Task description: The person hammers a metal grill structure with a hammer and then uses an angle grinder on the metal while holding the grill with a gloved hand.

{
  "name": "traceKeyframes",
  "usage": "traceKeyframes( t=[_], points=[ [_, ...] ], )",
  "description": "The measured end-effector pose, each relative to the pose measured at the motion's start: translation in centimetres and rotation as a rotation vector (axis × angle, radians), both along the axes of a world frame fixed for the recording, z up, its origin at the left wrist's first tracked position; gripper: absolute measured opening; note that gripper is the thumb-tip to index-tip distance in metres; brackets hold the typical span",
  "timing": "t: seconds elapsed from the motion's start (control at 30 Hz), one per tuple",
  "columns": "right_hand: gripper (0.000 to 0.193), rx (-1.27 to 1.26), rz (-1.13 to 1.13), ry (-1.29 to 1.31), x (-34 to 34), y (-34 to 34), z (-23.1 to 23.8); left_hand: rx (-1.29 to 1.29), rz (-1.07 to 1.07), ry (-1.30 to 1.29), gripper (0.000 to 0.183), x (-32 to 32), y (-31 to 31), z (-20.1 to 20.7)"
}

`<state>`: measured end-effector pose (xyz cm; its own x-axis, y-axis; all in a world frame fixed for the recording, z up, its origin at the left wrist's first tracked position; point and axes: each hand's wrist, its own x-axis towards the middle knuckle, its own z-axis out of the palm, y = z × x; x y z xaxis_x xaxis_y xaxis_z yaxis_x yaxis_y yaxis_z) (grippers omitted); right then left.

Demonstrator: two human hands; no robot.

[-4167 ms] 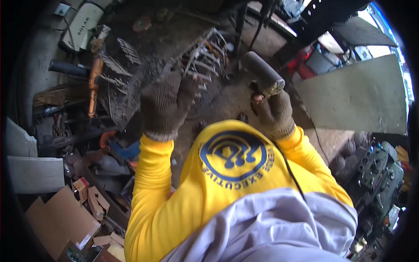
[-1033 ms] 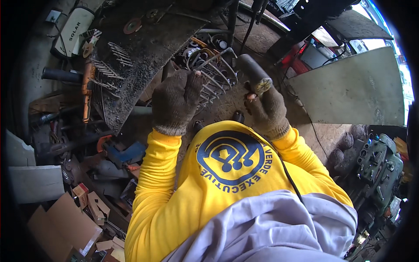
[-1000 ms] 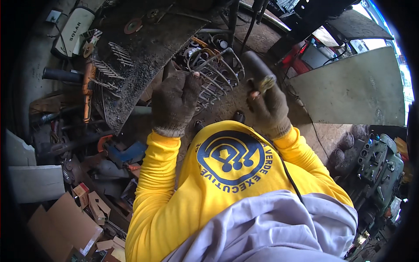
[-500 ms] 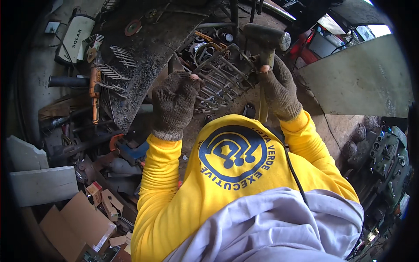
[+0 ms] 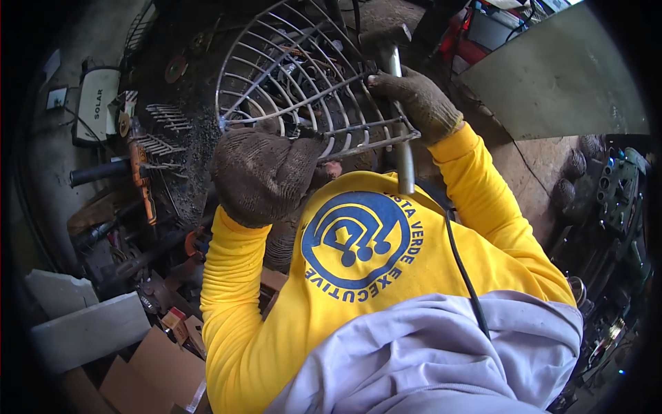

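Observation:
A curved metal grille (image 5: 293,110) of thin bars welded to a frame is held up in front of me. My left hand (image 5: 269,172), in a brown knitted glove, is closed on its near left edge; a bare thumb tip shows by the lower bar. My gloved right hand (image 5: 420,103) is closed around a hammer (image 5: 405,165), beside the grille's right side. The hammer's head is at the far end and its grey handle points toward me, crossing the grille's corner. Whether the right fingers also grip the frame is hidden.
A dark workbench at left carries an orange angle grinder (image 5: 141,176), small barred metal pieces (image 5: 169,117) and a white box-shaped device (image 5: 96,107). Cardboard (image 5: 162,366) and pale slabs (image 5: 93,331) lie lower left. A large metal sheet (image 5: 558,79) stands right, near green machinery (image 5: 620,193).
The grille has come up closer and turned, so its wide curved face shows. My left hand has moved nearer and lower. The hammer has shifted left, its handle now overlapping the grille's corner.

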<state>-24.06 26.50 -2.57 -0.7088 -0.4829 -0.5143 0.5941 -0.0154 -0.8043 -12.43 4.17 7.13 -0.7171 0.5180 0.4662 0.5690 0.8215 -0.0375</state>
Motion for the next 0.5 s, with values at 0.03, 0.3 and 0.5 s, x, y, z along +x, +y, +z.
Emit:
traceKeyframes(
  t=[0.03,0.3,0.5],
  points=[
    [0.030,-0.079,-0.073,0.048,0.0,-0.5,0.0,-0.005,-0.009,-0.005,0.036,-0.1,0.0,0.0],
    [0.026,-0.272,-0.312,0.314,-1.3,-0.9,-0.2,0.314,0.192,0.385,0.074,1.0,-1.7,-5.1],
    [0.035,-0.360,-0.333,0.450,-1.7,-2.0,0.2,2.202,0.023,-0.862,0.067,1.6,-4.4,-7.1]
  ],
)
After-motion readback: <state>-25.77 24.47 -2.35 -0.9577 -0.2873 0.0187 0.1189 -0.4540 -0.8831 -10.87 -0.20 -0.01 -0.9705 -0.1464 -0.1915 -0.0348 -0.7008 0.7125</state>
